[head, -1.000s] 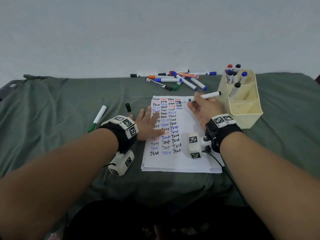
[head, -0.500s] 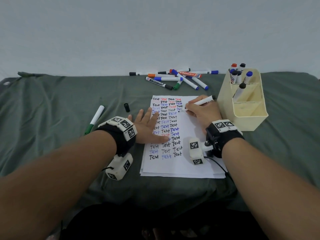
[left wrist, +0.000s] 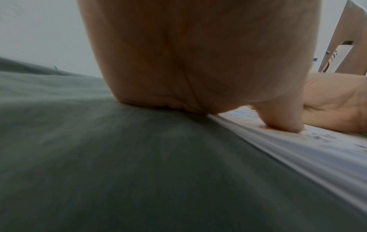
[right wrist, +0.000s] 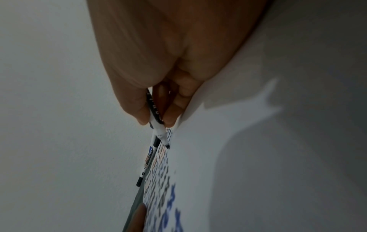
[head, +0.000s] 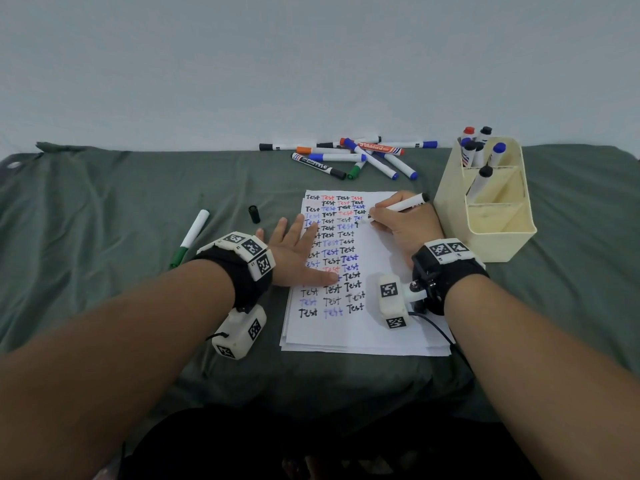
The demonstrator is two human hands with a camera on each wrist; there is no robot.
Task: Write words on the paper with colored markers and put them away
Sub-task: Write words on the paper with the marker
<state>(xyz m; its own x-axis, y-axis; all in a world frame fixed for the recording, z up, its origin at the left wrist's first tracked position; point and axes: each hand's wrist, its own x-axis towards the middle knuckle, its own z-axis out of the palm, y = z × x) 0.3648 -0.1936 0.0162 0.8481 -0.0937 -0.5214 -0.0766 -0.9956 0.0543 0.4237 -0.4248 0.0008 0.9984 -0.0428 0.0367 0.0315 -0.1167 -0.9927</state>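
The right hand (head: 403, 225) pinches a black marker (head: 401, 206) between thumb and fingers, and its uncapped tip touches the paper (head: 377, 258) at the right end of the fifth line of words. In the right wrist view the fingers (right wrist: 170, 116) curl close around the white barrel, just above the dark tip. The other end of the marker points up and to the right, toward the cream organizer (head: 498, 233).

The left hand (head: 298, 251) lies flat with spread, straight fingers on the left part of the paper — it grips nothing, it only presses the sheet down. The thumb (left wrist: 282, 119) rests on the paper near its left edge (the left wrist view shows this plainly), while the heel of the hand sits on the green cloth (head: 104, 209).

The paper is a small stack of sheets in the middle of the cloth, filled with rows of the word "Test" in black, blue and red. A black cap (head: 254, 214) stands on the cloth, near the left of the paper. Farther left lies a green marker (head: 189, 238), without a cap on its white end.

A loose group of markers (head: 349, 155) lies by the wall behind the paper. The organizer stands to the right of the paper, and several markers stand in its back compartments — one more leans in the middle compartment.
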